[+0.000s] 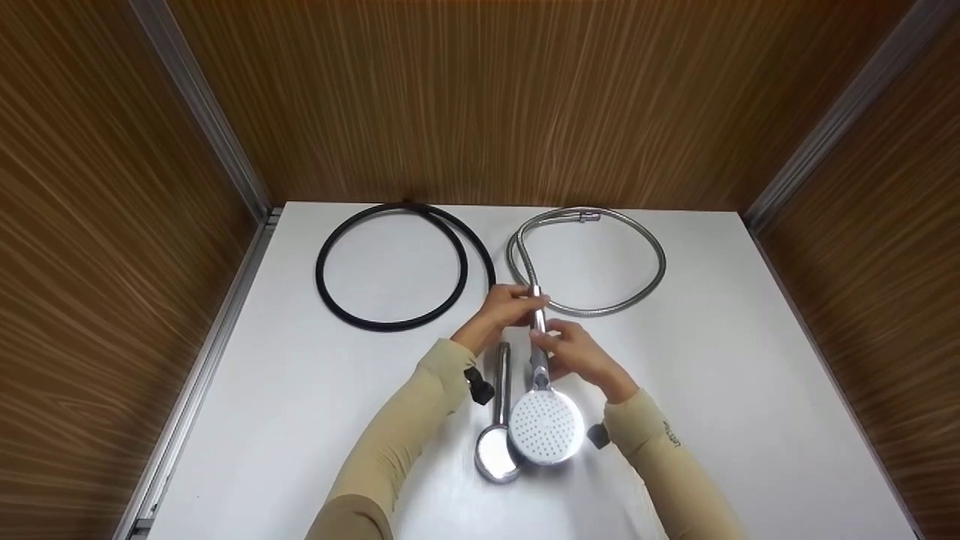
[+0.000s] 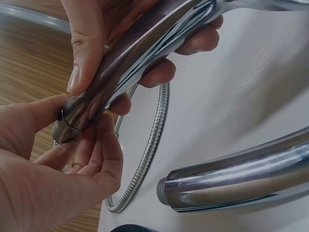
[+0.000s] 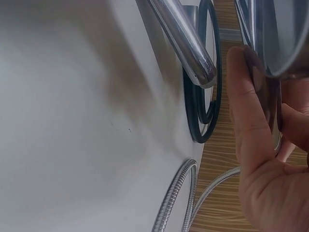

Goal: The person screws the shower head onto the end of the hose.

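Note:
A chrome hand shower [image 1: 546,429] with a round white spray face is held above the table, its face toward the head camera. My right hand [image 1: 577,354] grips its handle, fingers wrapped round it in the left wrist view. At the handle's end, my left hand [image 1: 507,306] pinches the metal end fitting [image 2: 67,129] of the silver hose [image 1: 663,262]; a thin seam shows between fitting and handle. Just left of it, a second chrome hand shower [image 1: 496,454] lies on the table, its bare threaded end [image 2: 163,192] visible in the left wrist view.
A black hose [image 1: 321,262] lies looped at the back left of the white table [image 1: 262,420]. The silver hose is looped at the back right, its other end fitting [image 1: 590,217] resting near the back edge. Wood-grain panels [image 1: 480,97] enclose the back and sides.

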### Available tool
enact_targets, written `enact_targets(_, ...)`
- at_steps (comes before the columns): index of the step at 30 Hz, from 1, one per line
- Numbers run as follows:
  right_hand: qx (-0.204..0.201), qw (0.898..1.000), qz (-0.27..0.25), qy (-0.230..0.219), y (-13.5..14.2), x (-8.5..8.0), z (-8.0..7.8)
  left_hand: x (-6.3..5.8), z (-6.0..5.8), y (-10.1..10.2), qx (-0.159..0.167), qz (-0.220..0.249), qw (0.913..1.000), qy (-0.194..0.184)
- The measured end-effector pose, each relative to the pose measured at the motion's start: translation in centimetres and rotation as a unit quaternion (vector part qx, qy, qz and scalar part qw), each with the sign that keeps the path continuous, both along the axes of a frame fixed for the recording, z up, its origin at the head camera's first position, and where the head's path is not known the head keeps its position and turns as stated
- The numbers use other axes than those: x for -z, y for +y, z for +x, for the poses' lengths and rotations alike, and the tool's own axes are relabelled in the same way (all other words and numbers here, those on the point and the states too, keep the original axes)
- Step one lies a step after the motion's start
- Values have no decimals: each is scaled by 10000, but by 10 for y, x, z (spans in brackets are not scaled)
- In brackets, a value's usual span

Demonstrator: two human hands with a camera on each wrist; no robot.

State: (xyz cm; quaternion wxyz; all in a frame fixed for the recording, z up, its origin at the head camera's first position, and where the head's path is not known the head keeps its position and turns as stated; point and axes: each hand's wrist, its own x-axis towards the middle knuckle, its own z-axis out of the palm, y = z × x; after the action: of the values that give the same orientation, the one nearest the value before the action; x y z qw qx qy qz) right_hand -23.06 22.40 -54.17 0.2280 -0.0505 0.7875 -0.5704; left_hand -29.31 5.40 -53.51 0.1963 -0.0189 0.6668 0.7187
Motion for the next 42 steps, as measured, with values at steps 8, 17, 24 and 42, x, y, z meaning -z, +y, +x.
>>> enact_targets(8,-23,10000,-86,-12,1,2,-1,3,-4,3,-19,-162,9999,45)
enact_targets(17,-10,9999,-135,-21,1,-1,0,1,-5,2,-132,-184,9997,-65)
enact_targets(24,-9,9999,-146,-29,1,-1,1,1,-3,2,-145,-354,9991,157)
enact_targets(42,31,9996,-272,-33,1,-1,2,0,3,1,-90,38,9999,58)
